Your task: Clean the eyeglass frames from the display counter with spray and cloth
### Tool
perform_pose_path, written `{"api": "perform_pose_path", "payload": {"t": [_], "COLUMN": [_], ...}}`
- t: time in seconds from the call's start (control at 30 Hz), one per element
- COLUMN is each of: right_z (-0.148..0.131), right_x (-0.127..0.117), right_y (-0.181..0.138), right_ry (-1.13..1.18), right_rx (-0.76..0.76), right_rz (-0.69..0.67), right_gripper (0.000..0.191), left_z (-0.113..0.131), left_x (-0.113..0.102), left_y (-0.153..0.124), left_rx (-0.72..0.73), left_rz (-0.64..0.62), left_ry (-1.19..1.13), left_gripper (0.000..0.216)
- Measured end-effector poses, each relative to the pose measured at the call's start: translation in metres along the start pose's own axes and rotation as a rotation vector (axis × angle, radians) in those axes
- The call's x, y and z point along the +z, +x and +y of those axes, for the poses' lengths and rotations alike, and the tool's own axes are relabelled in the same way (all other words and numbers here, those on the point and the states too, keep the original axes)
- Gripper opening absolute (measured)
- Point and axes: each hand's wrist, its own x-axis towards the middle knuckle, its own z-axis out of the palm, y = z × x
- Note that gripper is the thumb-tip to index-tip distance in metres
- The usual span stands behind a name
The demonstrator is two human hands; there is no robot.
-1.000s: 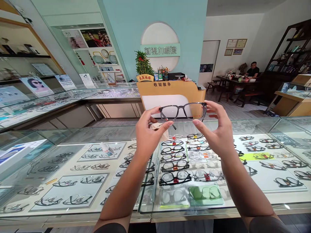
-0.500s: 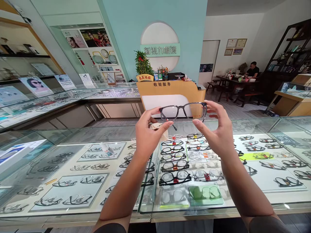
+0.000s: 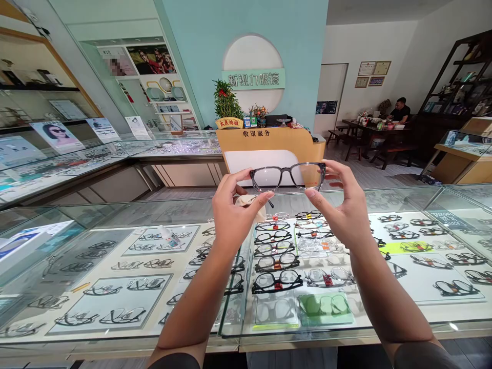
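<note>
Looking from the head camera: both hands were raised above the glass-topped table (image 3: pixel 115 344), fingers curled round opposite ends of one pair of dark-rimmed glasses (image 3: pixel 285 169). Glasses held level in mid-air, lenses upright, well above the glass. Left hand (image 3: pixel 235 205) pinched the left end, forefinger at the outer corner, thumb near the lower rim; a cream cloth (image 3: pixel 243 200) was bunched in the same grip. Right hand (image 3: pixel 346 205) held the other end, forefinger at the upper corner, thumb at the lower rim. Small orange print showed on the right-hand lens, too small to read. One dark temple tip poked out below, beside the left thumb.

Beneath the hands, under glass: a column of black-framed spectacles (image 3: pixel 277 282), several with red tags at the bridge. Nearest the front edge, a green panel (image 3: pixel 326 308). Off to the left, a small white bottle (image 3: pixel 169 237) stood tilted in view over a pale display board.

Beyond: a wood-toned desk (image 3: pixel 269 144) with a leafy plant (image 3: pixel 226 105) on top, a round white wall panel (image 3: pixel 253 50) behind it. Far right, a person (image 3: pixel 400 111) in dark clothing sat beside some dark furniture.
</note>
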Motion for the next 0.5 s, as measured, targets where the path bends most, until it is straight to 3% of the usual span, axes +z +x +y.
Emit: {"api": "perform_pose_path", "payload": {"t": [0.5], "right_z": [-0.0021], "right_x": [-0.0005], "right_y": [0.0004], "right_ry": [0.0], "right_rx": [0.003], "right_rz": [-0.003], "right_gripper": [0.056], "left_z": [0.0006], "left_x": [-0.0003], "left_y": [-0.0012], "left_rx": [-0.002], "left_rz": [0.001], "left_ry": [0.011], "left_gripper": [0.057]}}
